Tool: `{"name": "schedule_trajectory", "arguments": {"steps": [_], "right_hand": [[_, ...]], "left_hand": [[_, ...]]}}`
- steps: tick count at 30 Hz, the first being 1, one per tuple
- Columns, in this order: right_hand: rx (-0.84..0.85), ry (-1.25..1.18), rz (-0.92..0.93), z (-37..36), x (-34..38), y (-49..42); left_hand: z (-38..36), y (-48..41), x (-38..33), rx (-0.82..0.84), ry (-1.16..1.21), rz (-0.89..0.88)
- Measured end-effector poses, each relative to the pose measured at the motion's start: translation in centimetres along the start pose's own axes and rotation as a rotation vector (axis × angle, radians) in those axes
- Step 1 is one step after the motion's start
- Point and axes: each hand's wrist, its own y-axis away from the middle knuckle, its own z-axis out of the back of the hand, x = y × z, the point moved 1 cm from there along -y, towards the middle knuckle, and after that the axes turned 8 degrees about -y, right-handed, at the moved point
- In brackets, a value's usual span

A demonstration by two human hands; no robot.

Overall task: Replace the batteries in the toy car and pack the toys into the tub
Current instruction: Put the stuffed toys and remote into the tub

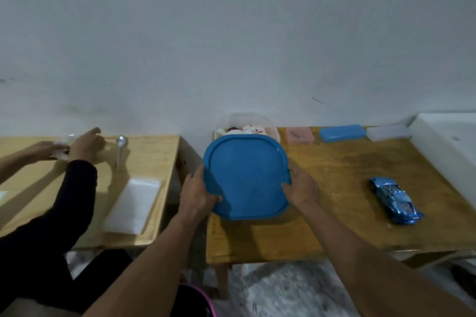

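Both hands are gripping a blue lid (246, 175) by its near corners — the left hand (197, 192) is clasping the left edge with the thumb lying on top, and the right hand (301, 188) is clasping the right edge the same way. The lid is tilting over the clear tub (270, 125), hiding most of it; only the tub's far rim is showing beyond the lid, with soft toys (251, 130) peeking out inside. The tub is sitting at the left end of the wooden tabletop (334, 162), against the wall. The blue toy car (395, 199) is lying on the tabletop well to the right of the lid — outside the tub. Beyond the car, along the wall, a pink box (300, 135), a blue case (342, 132) and a clear case (387, 132) are lying in a row.
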Motion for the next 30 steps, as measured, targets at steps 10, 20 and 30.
{"name": "schedule_trajectory", "arguments": {"steps": [10,20,30], "right_hand": [[0.073,-0.124,0.111,1.7,2.3,-7.0],[0.161,-0.107,0.121,1.4,2.0,-14.9],[0.200,-0.127,0.036,-1.5,1.7,-20.0]], "left_hand": [[1.0,-6.0,-3.5,-0.040,-0.024,-0.021],[-0.9,-12.1,-5.8,-0.048,0.039,0.044],[-1.8,-17.9,-4.6,0.031,0.028,0.075]]}}
